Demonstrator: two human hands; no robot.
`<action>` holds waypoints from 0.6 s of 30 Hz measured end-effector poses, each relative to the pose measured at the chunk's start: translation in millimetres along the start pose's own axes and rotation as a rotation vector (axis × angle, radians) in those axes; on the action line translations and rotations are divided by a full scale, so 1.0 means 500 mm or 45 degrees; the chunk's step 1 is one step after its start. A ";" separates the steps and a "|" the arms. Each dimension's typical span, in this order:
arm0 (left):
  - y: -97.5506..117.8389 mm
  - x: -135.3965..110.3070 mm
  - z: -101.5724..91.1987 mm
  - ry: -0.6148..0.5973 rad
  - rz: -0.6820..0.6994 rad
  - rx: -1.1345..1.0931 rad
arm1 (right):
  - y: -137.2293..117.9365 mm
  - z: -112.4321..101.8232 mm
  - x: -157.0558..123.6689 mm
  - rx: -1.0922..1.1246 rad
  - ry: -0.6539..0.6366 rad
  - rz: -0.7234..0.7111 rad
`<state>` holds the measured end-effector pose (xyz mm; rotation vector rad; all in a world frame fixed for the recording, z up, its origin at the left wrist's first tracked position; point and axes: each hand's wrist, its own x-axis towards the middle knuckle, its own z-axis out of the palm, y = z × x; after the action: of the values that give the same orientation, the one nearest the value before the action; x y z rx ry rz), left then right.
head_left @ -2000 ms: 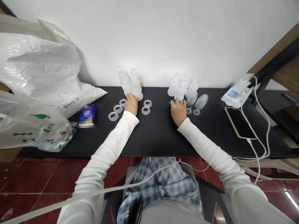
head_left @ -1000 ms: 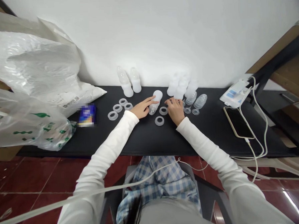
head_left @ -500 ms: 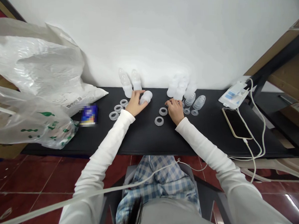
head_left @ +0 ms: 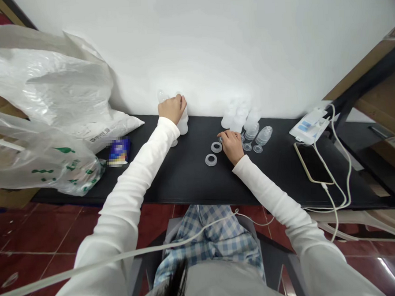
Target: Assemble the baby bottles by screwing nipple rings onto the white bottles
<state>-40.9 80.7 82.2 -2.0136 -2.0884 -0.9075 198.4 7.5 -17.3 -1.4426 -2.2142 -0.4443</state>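
My left hand (head_left: 173, 108) is closed at the top of a white plastic bottle (head_left: 183, 125) standing near the wall. Behind that hand shows the clear domed top of another bottle (head_left: 162, 95). Under my left wrist, part of a translucent ring (head_left: 174, 143) peeks out. My right hand (head_left: 232, 146) rests on the table, fingers curled over a translucent ring (head_left: 221, 139). Two more rings (head_left: 211, 159) lie just left of it. Right of that hand are clear domed caps (head_left: 263, 135) and small clear nipples (head_left: 257, 149). White bottles (head_left: 238, 112) cluster behind it.
A large white plastic bag (head_left: 55, 84) and a clear bag with green print (head_left: 69, 172) fill the left side, beside a blue pack (head_left: 119, 151). At right lie a phone (head_left: 312, 164), white cables (head_left: 347, 171) and a white packet (head_left: 309, 124). The wall borders the black table (head_left: 192, 183).
My left hand has moved back and left towards the wall, taking the white bottle to where the other bottles stand. The left forearm now covers most of the left rings. My right hand has stayed put.
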 end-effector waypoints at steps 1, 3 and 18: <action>-0.002 0.009 0.008 0.023 0.018 0.006 | 0.001 0.001 0.000 0.011 0.031 -0.007; -0.012 0.026 0.024 0.090 0.065 -0.033 | 0.003 0.002 0.000 0.037 0.098 -0.015; 0.004 -0.211 0.063 -0.220 1.153 -0.292 | -0.021 -0.007 -0.007 0.304 0.323 0.144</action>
<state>-16.1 3.0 7.8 -2.8033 -0.8951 -0.8054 190.6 -1.0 -16.5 -1.2989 -1.9035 -0.2951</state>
